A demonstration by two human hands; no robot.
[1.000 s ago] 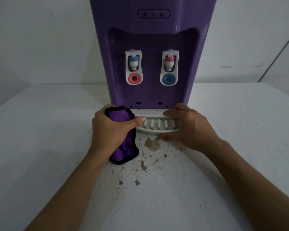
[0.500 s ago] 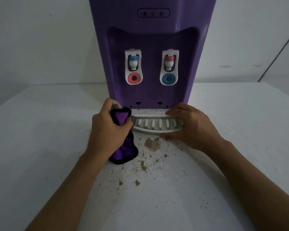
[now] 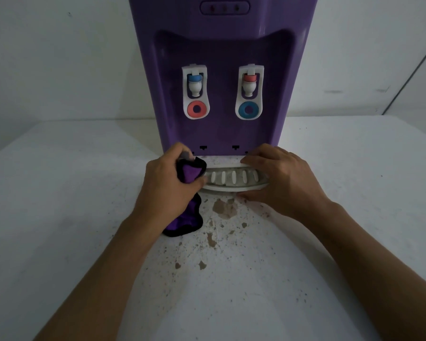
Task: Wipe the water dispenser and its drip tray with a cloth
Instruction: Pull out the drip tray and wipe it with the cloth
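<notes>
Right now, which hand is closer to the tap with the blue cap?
Left. The left hand, gripping the purple cloth, sits almost straight below the blue-capped tap. The right hand is below and off to its right.

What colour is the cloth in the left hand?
Purple with a black edge, in the head view: cloth.

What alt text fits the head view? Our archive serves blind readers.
The left hand grips a purple cloth at the left end of a white drip tray, which the right hand holds, below a purple dispenser on a stained white table.
</notes>
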